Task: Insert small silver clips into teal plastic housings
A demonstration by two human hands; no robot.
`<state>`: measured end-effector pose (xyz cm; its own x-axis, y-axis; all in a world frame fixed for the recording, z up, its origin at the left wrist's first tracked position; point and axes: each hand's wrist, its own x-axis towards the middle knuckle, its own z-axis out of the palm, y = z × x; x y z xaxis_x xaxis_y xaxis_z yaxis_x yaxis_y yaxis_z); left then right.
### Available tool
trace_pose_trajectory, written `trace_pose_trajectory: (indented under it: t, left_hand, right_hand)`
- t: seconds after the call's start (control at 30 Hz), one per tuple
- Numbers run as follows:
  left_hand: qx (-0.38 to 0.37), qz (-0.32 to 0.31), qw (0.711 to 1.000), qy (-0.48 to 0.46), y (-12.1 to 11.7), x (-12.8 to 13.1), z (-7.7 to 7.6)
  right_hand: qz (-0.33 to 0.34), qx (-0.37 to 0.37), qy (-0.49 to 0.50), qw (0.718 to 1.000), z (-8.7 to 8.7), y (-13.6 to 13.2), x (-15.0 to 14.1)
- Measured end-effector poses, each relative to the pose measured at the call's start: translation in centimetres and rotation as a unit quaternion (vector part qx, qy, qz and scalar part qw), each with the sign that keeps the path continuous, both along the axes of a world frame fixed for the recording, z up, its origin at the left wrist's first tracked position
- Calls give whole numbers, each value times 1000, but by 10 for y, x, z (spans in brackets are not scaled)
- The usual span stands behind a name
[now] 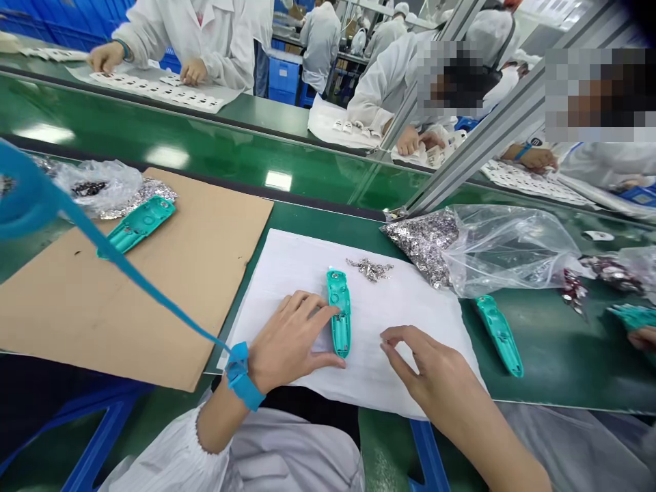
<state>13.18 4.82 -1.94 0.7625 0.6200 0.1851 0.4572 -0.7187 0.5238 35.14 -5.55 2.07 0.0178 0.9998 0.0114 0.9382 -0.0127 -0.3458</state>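
A teal plastic shell (339, 311) lies lengthwise on a white foam sheet (307, 266). My left hand (292, 338) rests flat beside it, index finger and thumb touching its left edge; a blue wrist strap (242, 376) with a coiled cord is on that wrist. My right hand (425, 369) hovers to the right of the shell, thumb and forefinger pinched together on something too small to make out. A small heap of metal clips (370, 268) lies just beyond the shell.
A plastic bag of metal parts (482, 249) lies at the right, another teal shell (499, 335) beside it. A cardboard sheet (154, 287) with a third shell (137, 225) is at the left. A green conveyor (205, 143) runs behind; other people work opposite.
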Motion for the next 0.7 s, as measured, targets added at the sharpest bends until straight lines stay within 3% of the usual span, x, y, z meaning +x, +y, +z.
trace_pose_trajectory:
  t: [0.13,0.37,0.53,0.7]
  left_hand:
    - [-4,5,1000,-5,0,1,0]
    - [2,24,999,-36,-1,1,0]
    - [4,24,999,-36,0,1,-1]
    - [7,23,999,-30,0,2,-1]
  right_hand:
    - [-20,-8,90,996,4,2,-25]
    - [-84,31,177,980,-19,-1,-55]
    - [-93,71,176,977,-28,-11,-62]
    - [-118,45,159,979,-25,-14,-60]
